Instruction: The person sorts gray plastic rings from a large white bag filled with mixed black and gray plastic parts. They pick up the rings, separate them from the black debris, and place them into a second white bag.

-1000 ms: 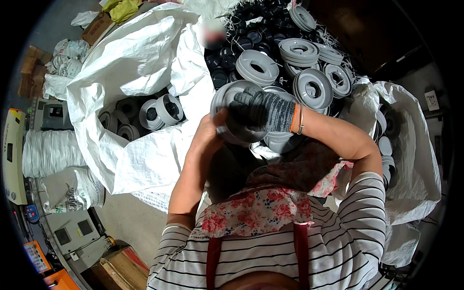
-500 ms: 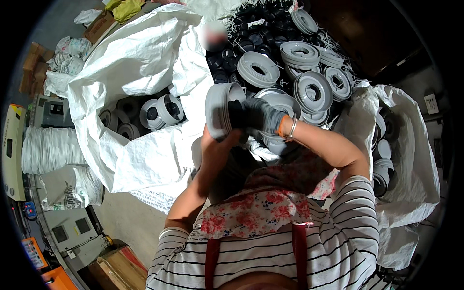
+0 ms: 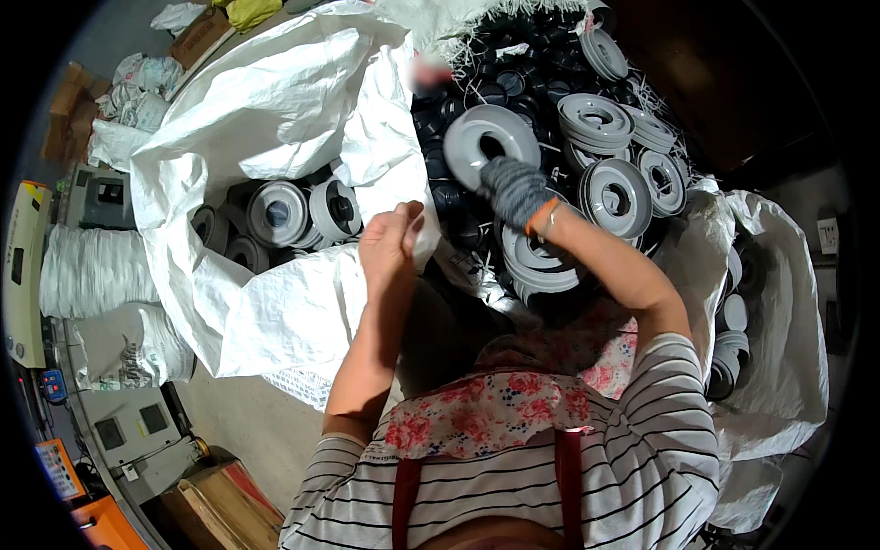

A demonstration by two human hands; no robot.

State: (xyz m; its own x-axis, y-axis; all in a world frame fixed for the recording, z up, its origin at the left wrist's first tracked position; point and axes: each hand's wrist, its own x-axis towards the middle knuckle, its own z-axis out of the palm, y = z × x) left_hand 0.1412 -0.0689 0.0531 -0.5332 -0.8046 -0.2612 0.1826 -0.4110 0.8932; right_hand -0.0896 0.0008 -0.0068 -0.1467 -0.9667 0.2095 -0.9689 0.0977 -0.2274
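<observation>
My right hand point(image 3: 511, 188), in a dark knitted glove with an orange cuff, grips a grey plastic spool point(image 3: 489, 144) by its flange and holds it out over the heap of spools point(image 3: 605, 174). My bare left hand point(image 3: 390, 243) hovers at the edge of the big white woven sack point(image 3: 275, 119), fingers loosely curled; I cannot see anything in it. Inside that sack lie more grey and black spools point(image 3: 280, 213).
A second white sack point(image 3: 779, 302) with spools stands on the right. Dark small caps point(image 3: 513, 55) fill the heap's far part. Grey machines point(image 3: 101, 197), a white roll point(image 3: 87, 270) and cardboard boxes point(image 3: 220, 504) line the left side.
My right hand has carried the grey spool away from my chest, up and out over the heap. My left hand let go of it and drew back toward the sack's edge.
</observation>
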